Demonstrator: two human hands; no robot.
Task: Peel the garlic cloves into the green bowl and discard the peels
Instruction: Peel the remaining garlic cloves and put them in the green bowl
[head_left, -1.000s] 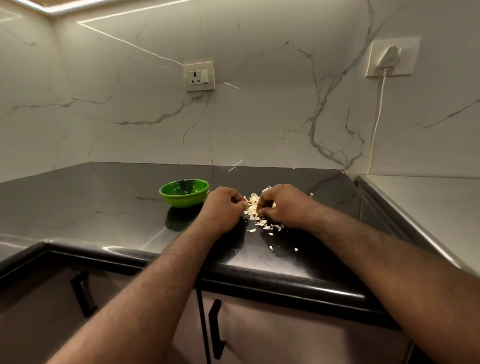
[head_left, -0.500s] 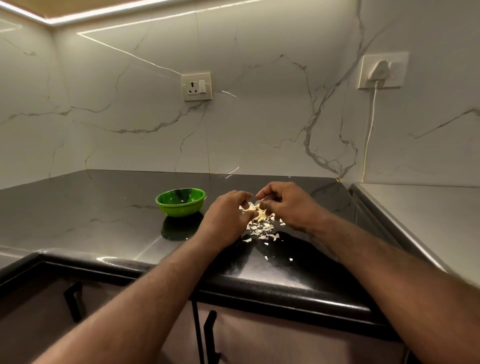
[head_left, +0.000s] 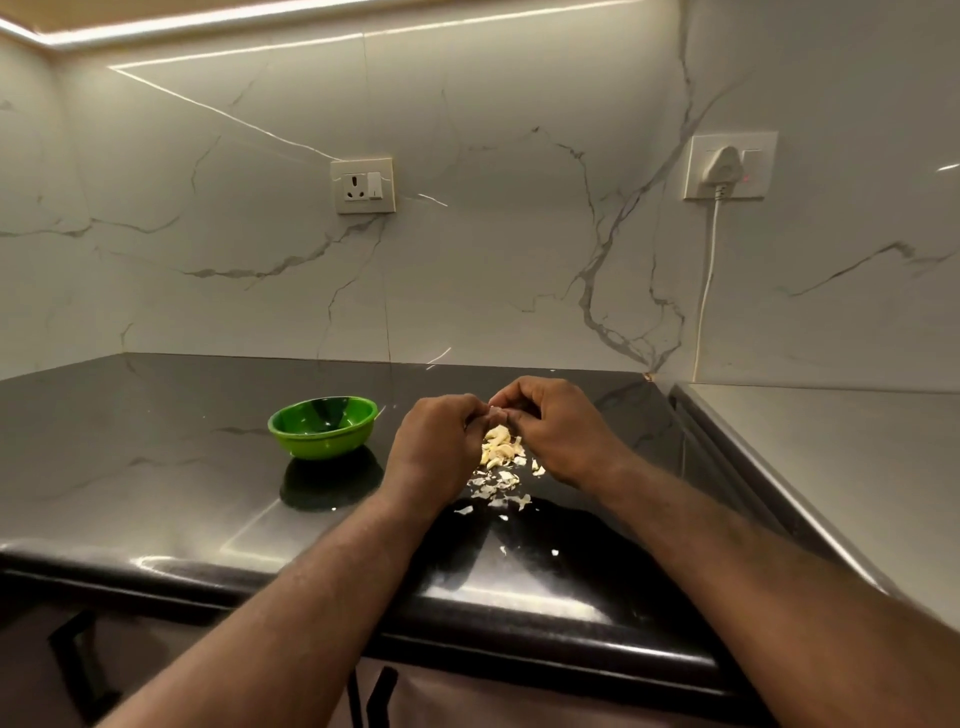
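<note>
1. Left hand (head_left: 436, 441) & right hand (head_left: 556, 426): fingers curled, tips meeting, both pinch a small clove (head_left: 494, 414) (mostly hidden) just above the garlic pile (head_left: 500, 451).
2. Green bowl (head_left: 322, 441) stands on the worktop (head_left: 182, 441) to the left, so the left hand is nearer for the drop.
3. Peels (head_left: 493, 483) lie scattered on the near side of the pile.

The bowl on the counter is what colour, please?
The bowl is green, clearest in the head view.
</note>
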